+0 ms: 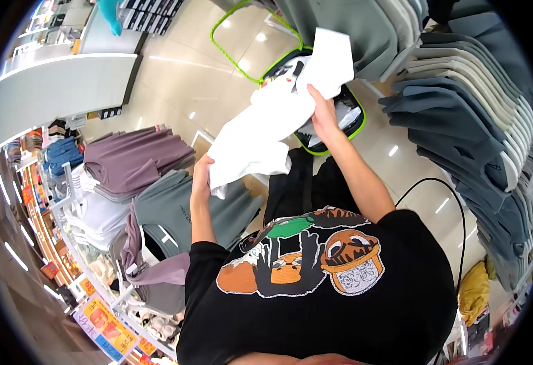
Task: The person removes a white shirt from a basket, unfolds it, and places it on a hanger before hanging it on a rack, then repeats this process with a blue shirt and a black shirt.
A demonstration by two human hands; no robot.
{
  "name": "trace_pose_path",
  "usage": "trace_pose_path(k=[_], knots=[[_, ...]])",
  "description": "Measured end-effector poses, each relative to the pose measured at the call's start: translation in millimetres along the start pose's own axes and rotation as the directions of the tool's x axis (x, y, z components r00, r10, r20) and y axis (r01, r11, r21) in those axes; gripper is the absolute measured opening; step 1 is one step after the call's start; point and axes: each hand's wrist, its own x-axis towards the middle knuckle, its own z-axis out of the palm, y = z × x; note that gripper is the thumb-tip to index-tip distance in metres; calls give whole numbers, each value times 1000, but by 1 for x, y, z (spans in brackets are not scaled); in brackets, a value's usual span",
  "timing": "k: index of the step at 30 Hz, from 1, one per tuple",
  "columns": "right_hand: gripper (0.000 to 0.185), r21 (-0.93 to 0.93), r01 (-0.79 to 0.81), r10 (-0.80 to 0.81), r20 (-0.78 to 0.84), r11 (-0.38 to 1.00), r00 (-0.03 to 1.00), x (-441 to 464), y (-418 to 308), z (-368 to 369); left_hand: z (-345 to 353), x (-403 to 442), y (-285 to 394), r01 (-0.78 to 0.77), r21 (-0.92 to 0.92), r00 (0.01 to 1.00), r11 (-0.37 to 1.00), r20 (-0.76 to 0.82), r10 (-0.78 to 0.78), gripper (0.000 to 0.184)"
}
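A bunched white garment (260,125) is stretched at a slant between my two hands, in front of my body. My left hand (202,175) grips its lower left end with closed fingers. Higher up and to the right, my right hand (322,114) is closed on the garment near its flat, squared-off upper part. Below the cloth stands an open black case with bright green edging (359,125). Part of its contents, some in clear plastic, shows past the garment; the rest is hidden.
Grey and cream shirts (461,91) hang on a rack at the right, with more grey garments (345,30) at the top. On the left hang purple shirts (132,158) and grey-green shirts (187,204). A black cable (463,225) loops at my right. A white counter (65,85) stands upper left.
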Motion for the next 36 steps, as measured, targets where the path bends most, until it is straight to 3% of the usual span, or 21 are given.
trace_pose_path(k=[1, 3, 4, 7, 9, 10, 13, 14, 16, 19, 23, 24, 25, 27, 29, 30, 31, 32, 33, 35, 36], knots=[[56, -8, 75, -75, 3, 997, 997, -18, -10, 10, -5, 15, -5, -16, -1, 1000, 1000, 18, 16, 45], [54, -104, 200, -198, 28, 974, 980, -45, -23, 20, -9, 44, -9, -444, 535, 862, 719, 36, 505, 49], [50, -134, 232, -231, 28, 963, 973, -55, -25, 23, 21, 26, 22, -470, 581, 845, 664, 79, 529, 53], [41, -340, 349, -334, 102, 873, 937, -81, -16, 23, 111, -10, 84, -639, 238, 729, 732, 493, 475, 47], [42, -514, 485, -431, 230, 708, 872, -100, -10, 25, 174, -37, 100, -611, 27, 536, 791, 749, 389, 55], [41, -565, 543, -494, 255, 621, 831, -107, -1, 25, 202, -48, 100, -583, 41, 516, 811, 790, 332, 66], [38, -928, 324, -500, 195, 185, 844, -117, -13, 15, 252, -62, 95, -575, 4, 478, 818, 813, 332, 60], [38, -936, 293, -538, 148, 194, 830, -127, -20, 14, 263, -61, 88, -574, 9, 438, 819, 848, 298, 60], [44, -943, 330, -603, 286, -40, 745, -152, -33, 14, 283, -58, 71, -713, 8, 410, 701, 815, 408, 53], [48, -923, 384, -781, 245, -8, 574, -183, -40, 19, 306, -62, 76, -280, 28, 510, 960, 851, 124, 39], [43, -925, 373, -855, 246, -67, 457, -222, -31, -11, 337, -67, 75, -22, 119, 344, 993, 933, -104, 42], [40, -881, 461, -873, 139, 106, 467, -230, -25, -23, 345, -71, 74, -19, 159, 273, 987, 951, -148, 46], [40, -891, 439, -887, 108, 114, 449, -240, -21, -33, 351, -79, 74, -45, 177, 271, 983, 950, -159, 48], [46, -666, 518, -839, -355, 537, 414, -259, -15, -51, 358, -85, 61, -32, 238, 252, 971, 942, -223, 44], [52, -452, 657, -781, -501, 603, 373, -275, -20, -66, 362, -97, 44, -104, 320, 173, 942, 938, -300, 43], [58, -210, 770, -698, -606, 603, 381, -283, -23, -72, 361, -104, 35, -243, 305, 74, 921, 952, -296, 41], [58, -211, 779, -697, -621, 590, 359, -290, -25, -77, 360, -110, 25, -374, 271, -27, 887, 953, -302, 38], [64, -106, 820, -696, -597, 562, 400, -297, -27, -80, 367, -95, 5, -595, 152, -188, 789, 928, -321, 34], [71, -1, 848, -700, -566, 529, 436, -305, -30, -82, 367, -122, 5, -811, 99, -211, 576, 870, -446, 32], [69, -144, 765, -683, -572, 628, 454, -323, -39, -85, 367, -153, -19, -854, -280, -470, 438, 776, -421, 36], [64, -175, 759, -675, -609, 627, 417, -328, -41, -89, 368, -167, -26, -867, -323, -478, 379, 751, -455, 37]])
